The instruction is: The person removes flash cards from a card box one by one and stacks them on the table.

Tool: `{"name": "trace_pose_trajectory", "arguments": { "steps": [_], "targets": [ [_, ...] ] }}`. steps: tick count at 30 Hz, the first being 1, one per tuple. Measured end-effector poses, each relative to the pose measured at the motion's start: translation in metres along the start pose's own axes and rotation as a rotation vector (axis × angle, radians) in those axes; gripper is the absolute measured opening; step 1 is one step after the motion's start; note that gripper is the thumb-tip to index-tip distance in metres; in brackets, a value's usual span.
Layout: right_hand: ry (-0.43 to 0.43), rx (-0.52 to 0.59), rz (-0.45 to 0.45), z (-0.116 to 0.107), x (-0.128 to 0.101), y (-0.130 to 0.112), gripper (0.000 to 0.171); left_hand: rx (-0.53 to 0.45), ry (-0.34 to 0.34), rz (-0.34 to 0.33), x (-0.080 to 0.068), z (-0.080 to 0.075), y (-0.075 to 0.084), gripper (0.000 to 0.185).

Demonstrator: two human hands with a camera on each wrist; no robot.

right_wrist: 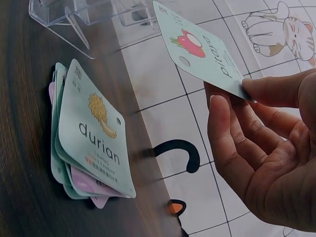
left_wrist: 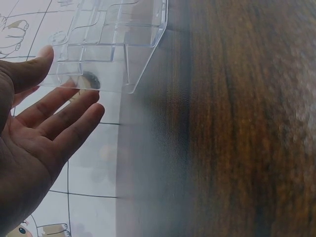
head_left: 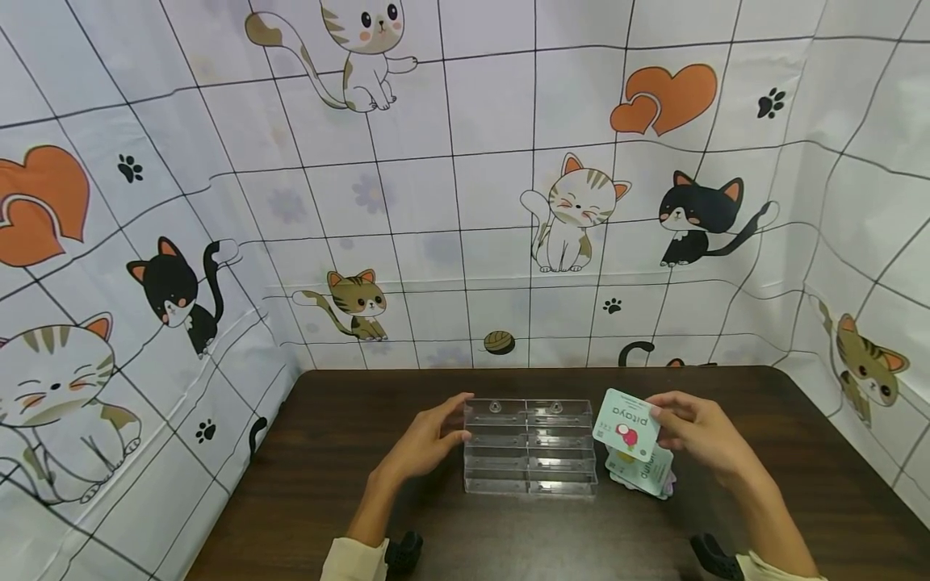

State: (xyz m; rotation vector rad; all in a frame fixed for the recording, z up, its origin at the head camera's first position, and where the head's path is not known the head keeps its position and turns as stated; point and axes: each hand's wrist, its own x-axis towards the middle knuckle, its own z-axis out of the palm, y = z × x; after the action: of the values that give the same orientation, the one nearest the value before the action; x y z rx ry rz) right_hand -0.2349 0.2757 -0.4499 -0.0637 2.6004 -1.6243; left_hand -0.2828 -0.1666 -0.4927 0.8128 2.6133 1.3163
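A clear plastic rack (head_left: 529, 476) with stepped compartments in two columns stands on the table. My left hand (head_left: 429, 440) holds its left side, thumb nearer the front and fingers toward the back; in the left wrist view some fingertips show through the clear plastic (left_wrist: 123, 52). With thumb and fingers my right hand (head_left: 697, 428) pinches a pale green card (head_left: 626, 425) printed "pitaya" with a pink fruit, raised just right of the rack. Below that card lies a loose stack of cards, topped by a durian card (right_wrist: 96, 133); a purple card (right_wrist: 94, 182) peeks out underneath.
The dark wooden table (head_left: 327, 484) runs back to a white curtain (head_left: 487, 194) printed with cats and grid lines, which also hangs at both sides. Dark wrist straps (head_left: 403, 553) sit at the cream sleeves (head_left: 356, 559).
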Motion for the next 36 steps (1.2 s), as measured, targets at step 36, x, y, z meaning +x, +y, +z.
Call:
{"name": "trace_pose_trajectory", "arguments": {
  "steps": [36],
  "targets": [
    [-0.001, 0.054, 0.008, -0.025, -0.007, 0.030, 0.041, 0.013, 0.005, 0.010, -0.001, 0.001, 0.000, 0.066]
  ]
}}
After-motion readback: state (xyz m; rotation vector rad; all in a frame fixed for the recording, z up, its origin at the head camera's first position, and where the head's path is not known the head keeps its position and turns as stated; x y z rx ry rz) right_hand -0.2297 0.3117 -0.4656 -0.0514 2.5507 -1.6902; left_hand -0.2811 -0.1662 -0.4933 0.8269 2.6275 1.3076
